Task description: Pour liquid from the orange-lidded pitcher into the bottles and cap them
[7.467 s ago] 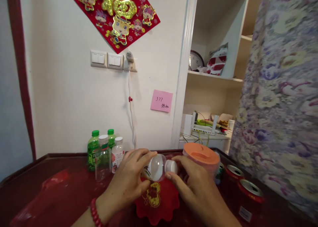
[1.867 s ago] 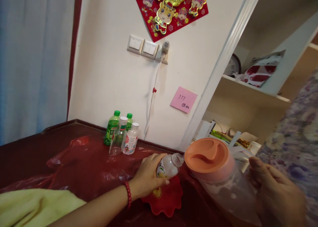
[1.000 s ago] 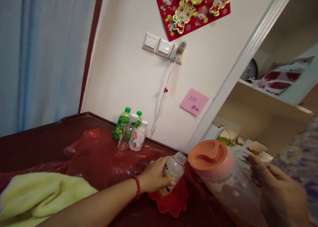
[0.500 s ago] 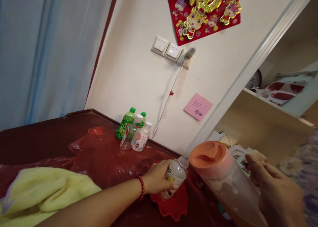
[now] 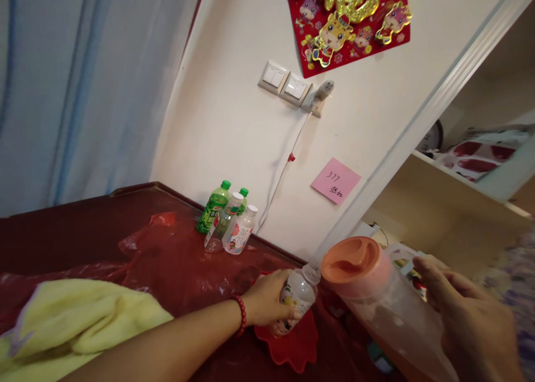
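My left hand (image 5: 267, 301), a red bead bracelet (image 5: 240, 315) at its wrist, is wrapped round a clear uncapped bottle (image 5: 298, 293) with a printed label. The bottle leans to the right over a red scalloped dish (image 5: 295, 346). At the right, my right hand (image 5: 472, 315) grips the handle of a translucent pitcher (image 5: 397, 309) with an orange lid (image 5: 351, 259). The pitcher is tipped to the left, its lid edge right beside the bottle's mouth. I cannot tell whether liquid is flowing between them.
Several bottles, among them a green one (image 5: 212, 209) and a white-capped one (image 5: 241, 231), stand against the wall. A yellow towel (image 5: 92, 320) lies at the left on the dark red table (image 5: 175, 270). A white cable (image 5: 278, 189) hangs from the socket; shelves (image 5: 472, 184) are at the right.
Both hands keep their grip, and bottle and pitcher stay close together at nearly the same tilt. The whole view has shifted slightly, so things appear a little further right.
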Demonstrator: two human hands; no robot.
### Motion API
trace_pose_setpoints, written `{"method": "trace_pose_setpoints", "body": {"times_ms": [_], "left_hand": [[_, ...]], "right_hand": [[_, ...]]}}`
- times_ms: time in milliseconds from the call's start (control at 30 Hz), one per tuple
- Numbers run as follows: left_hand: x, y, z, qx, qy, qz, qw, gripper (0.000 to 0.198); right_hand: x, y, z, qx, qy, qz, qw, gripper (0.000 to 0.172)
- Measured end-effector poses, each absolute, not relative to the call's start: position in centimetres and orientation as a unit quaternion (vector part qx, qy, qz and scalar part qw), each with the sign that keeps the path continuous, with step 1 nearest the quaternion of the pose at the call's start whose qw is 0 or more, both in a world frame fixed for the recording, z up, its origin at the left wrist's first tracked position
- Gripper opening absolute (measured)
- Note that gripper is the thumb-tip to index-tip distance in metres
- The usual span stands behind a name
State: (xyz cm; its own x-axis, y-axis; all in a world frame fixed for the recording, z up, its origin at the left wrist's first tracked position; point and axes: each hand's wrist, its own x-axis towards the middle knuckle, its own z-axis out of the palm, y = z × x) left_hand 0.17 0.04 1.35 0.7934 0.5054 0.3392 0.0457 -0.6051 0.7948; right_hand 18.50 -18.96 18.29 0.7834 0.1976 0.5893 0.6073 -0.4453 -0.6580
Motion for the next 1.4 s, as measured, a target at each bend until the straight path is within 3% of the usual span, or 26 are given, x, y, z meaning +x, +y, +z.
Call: {"method": "trace_pose_setpoints", "body": {"times_ms": [233,533,1100,1400], "left_hand": [[0.2,0.1,1.2,0.857,0.162,0.272,0.406,0.071],[0.1,0.1,1.5,0.860,0.154,0.269,0.405,0.071],[0.2,0.3,1.1,0.860,0.145,0.271,0.409,0.070],[0.4,0.4,0.9,0.858,0.148,0.271,0.410,0.069]], "right_hand": [[18.5,-18.7,18.6,-0.825,-0.229,-0.199,0.476,0.049],[15.9,-18.0,20.4,-0.853,-0.192,-0.181,0.451,0.061],[16.9,-18.9,20.1,-0.845,-0.237,-0.189,0.440,0.049],[16.4,-19.2,20.1,-0.857,-0.223,-0.184,0.427,0.051]]}}
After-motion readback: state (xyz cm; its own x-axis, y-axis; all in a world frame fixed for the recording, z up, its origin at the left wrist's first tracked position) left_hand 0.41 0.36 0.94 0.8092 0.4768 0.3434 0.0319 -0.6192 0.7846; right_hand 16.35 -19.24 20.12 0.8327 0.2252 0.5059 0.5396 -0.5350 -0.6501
